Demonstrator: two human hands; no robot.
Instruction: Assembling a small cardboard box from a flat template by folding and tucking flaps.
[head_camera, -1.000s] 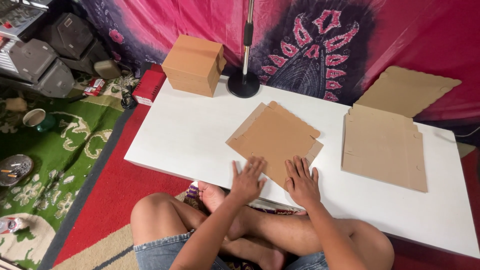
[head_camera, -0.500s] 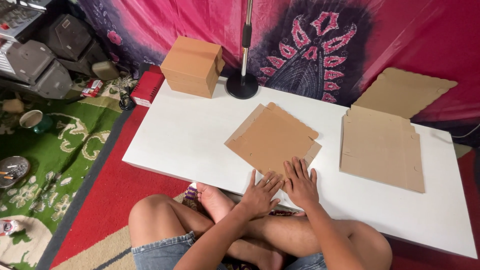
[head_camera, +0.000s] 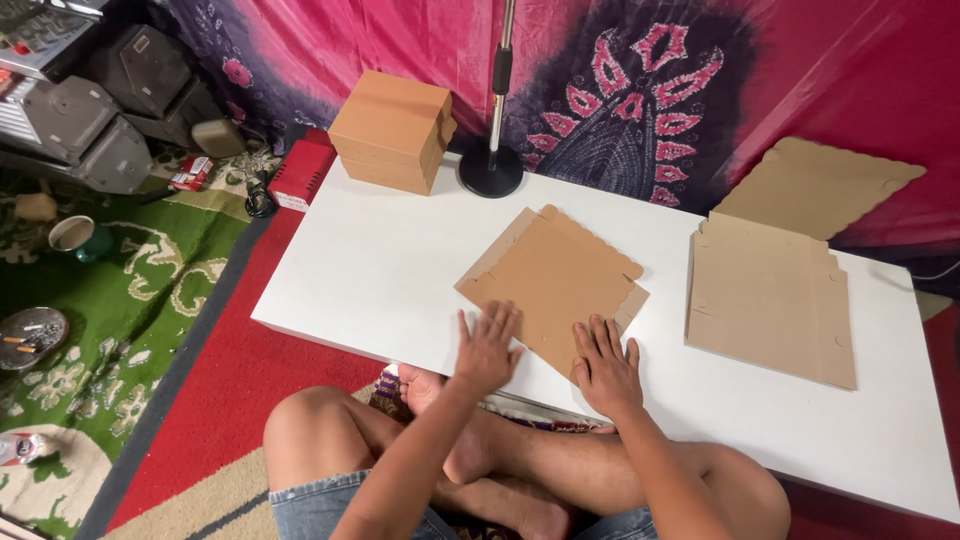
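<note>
1. The flat cardboard blank (head_camera: 553, 280) lies turned like a diamond on the white worktop (head_camera: 380, 270), near the middle of the near edge, with one corner pointing at me.
2. My left hand (head_camera: 487, 347) lies palm down, fingers (head_camera: 497, 322) spread and straight; the fingertips rest on the blank's near-left edge and the heel is on bare worktop. It grips nothing.
3. My right hand (head_camera: 603, 365) presses flat on the blank's near corner, fingers open and fanned, closed around nothing.
4. The two hands sit just beside each other, a narrow strip of cardboard showing between them.
5. A stack of flat cardboard sheets (head_camera: 770, 297) lies toward the right edge of the worktop, well apart from my hands.
6. Another flat sheet (head_camera: 815, 185) leans off the far right corner against the pink patterned cloth (head_camera: 640, 90).
7. A folded cardboard box (head_camera: 392, 130) stands at the far left corner.
8. A black round stand base (head_camera: 491, 170) with its upright pole sits just beside the box on the far edge.
9. My crossed bare legs (head_camera: 520, 470) are tucked under the near edge, over a red rug (head_camera: 230, 390).
</note>
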